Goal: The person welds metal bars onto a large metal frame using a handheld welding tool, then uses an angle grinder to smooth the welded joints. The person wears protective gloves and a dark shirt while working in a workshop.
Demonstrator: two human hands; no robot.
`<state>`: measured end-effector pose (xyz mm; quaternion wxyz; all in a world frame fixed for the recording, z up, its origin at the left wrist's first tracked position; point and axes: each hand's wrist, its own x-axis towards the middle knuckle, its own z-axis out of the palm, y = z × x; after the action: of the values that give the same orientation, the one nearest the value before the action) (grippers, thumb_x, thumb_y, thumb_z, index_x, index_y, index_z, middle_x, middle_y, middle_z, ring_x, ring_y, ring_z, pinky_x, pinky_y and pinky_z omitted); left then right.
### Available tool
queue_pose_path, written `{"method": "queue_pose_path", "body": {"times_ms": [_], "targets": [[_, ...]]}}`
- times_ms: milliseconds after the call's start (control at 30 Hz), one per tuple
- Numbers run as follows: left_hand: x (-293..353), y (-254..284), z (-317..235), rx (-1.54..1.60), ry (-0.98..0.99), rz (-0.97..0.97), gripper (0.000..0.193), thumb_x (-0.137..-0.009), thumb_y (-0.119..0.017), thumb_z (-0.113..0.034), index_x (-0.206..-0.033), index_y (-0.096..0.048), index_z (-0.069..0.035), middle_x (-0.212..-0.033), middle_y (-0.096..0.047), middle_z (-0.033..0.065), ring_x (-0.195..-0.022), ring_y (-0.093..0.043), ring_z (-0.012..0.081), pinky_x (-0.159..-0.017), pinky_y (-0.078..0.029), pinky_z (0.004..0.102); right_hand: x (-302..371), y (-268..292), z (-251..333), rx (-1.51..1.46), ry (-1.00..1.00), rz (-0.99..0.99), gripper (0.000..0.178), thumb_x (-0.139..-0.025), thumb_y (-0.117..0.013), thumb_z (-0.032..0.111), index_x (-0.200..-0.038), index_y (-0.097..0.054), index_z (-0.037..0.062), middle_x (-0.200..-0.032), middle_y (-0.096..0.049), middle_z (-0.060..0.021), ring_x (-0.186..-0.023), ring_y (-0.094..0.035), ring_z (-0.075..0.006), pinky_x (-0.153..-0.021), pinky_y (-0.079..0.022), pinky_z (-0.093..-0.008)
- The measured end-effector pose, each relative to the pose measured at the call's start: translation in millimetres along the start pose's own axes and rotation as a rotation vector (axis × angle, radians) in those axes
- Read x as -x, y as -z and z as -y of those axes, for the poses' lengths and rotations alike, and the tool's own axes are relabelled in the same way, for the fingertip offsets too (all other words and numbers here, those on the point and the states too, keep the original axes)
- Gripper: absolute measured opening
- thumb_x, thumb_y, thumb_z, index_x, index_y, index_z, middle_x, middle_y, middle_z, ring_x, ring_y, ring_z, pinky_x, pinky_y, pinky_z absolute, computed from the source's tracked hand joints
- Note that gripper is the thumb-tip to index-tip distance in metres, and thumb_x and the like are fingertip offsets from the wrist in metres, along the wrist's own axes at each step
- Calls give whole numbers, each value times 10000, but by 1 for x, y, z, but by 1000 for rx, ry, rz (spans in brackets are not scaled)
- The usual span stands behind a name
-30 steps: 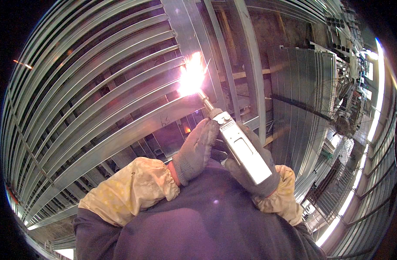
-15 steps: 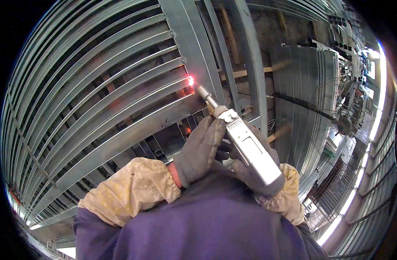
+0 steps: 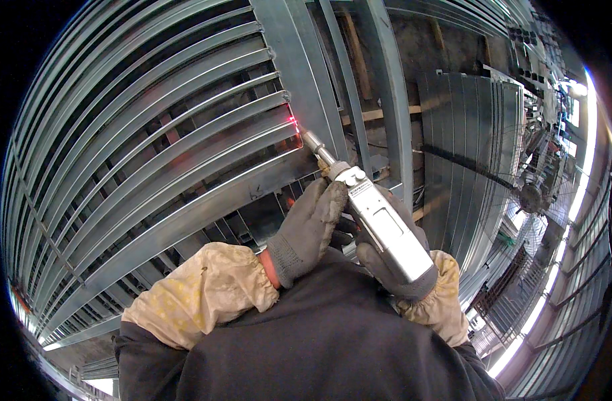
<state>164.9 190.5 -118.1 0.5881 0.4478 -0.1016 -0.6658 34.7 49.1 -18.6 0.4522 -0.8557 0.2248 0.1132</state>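
A silver, box-bodied laser welding gun (image 3: 389, 230) points up and left, its metal nozzle (image 3: 317, 146) near a joint where a slat meets a wide steel bar (image 3: 299, 73). Red light shows on the slat's end by the tip. My right hand (image 3: 416, 271), in a grey glove, wraps round the rear of the gun from the right and beneath. My left hand (image 3: 311, 220), gloved alike, is closed at the gun's front left side, its fingertips by the neck; its far fingers are hidden. The parallel steel slats (image 3: 206, 137) form a grille running left from the bar.
Further long steel bars (image 3: 389, 93) lie right of the grille. A stack of grey metal profiles (image 3: 463, 147) stands beyond them, with a dark pole (image 3: 470, 160) across it. Wooden strips (image 3: 379, 114) lie below the bars. Wire racks (image 3: 520, 294) are at the far right.
The bright white-red glow at the nozzle tip has dimmed to small red spots and a thin red line. My hands and the gun have barely shifted.
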Motion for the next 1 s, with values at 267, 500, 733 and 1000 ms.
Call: {"method": "queue_pose_path", "body": {"times_ms": [267,500,733,1000], "targets": [[1,-14,-8,162,-145,-156,412,-1117,-425,-382,-1224,-534,1,-986,-573,96,-893,-596,184,-789,-525,361,-2,-1,-2,81,35,-6,752,-856,-779,155,-1496,-425,-19,-1501,-479,-233,-1277,-607,-373,-1029,-537,-399],[-4,-7,10,105,-118,-150,425,-1117,-421,-398,-1238,-534,-7,-988,-578,87,-880,-597,179,-791,-526,363,-3,-2,-5,61,78,-17,811,-844,-794,144,-1522,-378,-14,-1505,-481,-220,-1277,-610,-356,-1029,-530,-392],[0,-6,-2,133,-96,-91,487,-1123,-392,-413,-1413,-464,-29,-1180,-605,77,-993,-630,153,-856,-549,341,2,10,50,-187,-357,-40,708,-904,-731,114,-1529,-413,16,-1474,-527,-187,-1289,-600,-282,-1036,-518,-360],[-3,-12,9,144,-255,-108,458,-1125,-402,-380,-1402,-476,-22,-1189,-592,69,-1018,-611,135,-873,-540,313,0,10,26,-175,-205,-32,708,-890,-740,109,-1514,-421,6,-1464,-526,-193,-1263,-617,-293,-1010,-539,-369]]}}
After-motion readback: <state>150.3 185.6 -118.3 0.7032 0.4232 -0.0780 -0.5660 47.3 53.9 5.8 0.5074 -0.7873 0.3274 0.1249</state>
